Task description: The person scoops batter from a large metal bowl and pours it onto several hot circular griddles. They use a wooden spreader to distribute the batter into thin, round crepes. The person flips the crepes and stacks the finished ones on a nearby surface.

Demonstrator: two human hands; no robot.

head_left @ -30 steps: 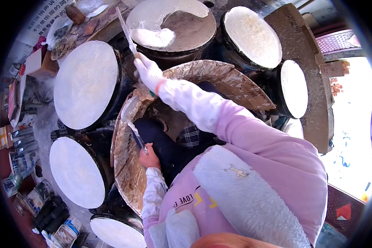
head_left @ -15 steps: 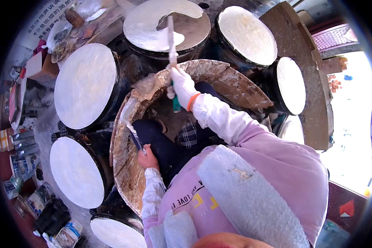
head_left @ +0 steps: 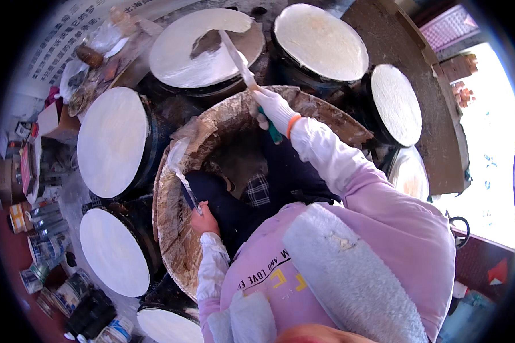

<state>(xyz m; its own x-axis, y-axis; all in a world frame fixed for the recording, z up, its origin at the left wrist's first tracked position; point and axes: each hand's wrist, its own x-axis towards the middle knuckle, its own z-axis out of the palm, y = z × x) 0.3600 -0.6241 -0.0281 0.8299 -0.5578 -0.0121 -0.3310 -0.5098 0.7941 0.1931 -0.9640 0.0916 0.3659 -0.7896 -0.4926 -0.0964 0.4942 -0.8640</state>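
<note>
My right hand [head_left: 274, 110], in a white glove with an orange band at the wrist, is closed around a long flat spreading paddle [head_left: 234, 56]. A green piece sticks out below that hand. The paddle's blade lies over the far round griddle [head_left: 247, 41], where a white batter layer [head_left: 177, 37] surrounds a bare brown patch. My bare left hand [head_left: 205, 218] grips the handle of a long thin tool [head_left: 189, 190]. White paste coats its far end on the rim of the ring-shaped counter [head_left: 171, 240], so its exact kind is hidden.
More black drums with white-covered round tops stand around the counter: left [head_left: 113, 143], lower left [head_left: 114, 251], back right [head_left: 321, 41] and right [head_left: 396, 104]. A cardboard sheet [head_left: 403, 54] stands behind the right ones. Jars and packages [head_left: 46, 240] fill the far left.
The view has shifted slightly. My right hand has swung the paddle so it leans left, and batter now covers more of the far griddle's near side. The left hand keeps its grip.
</note>
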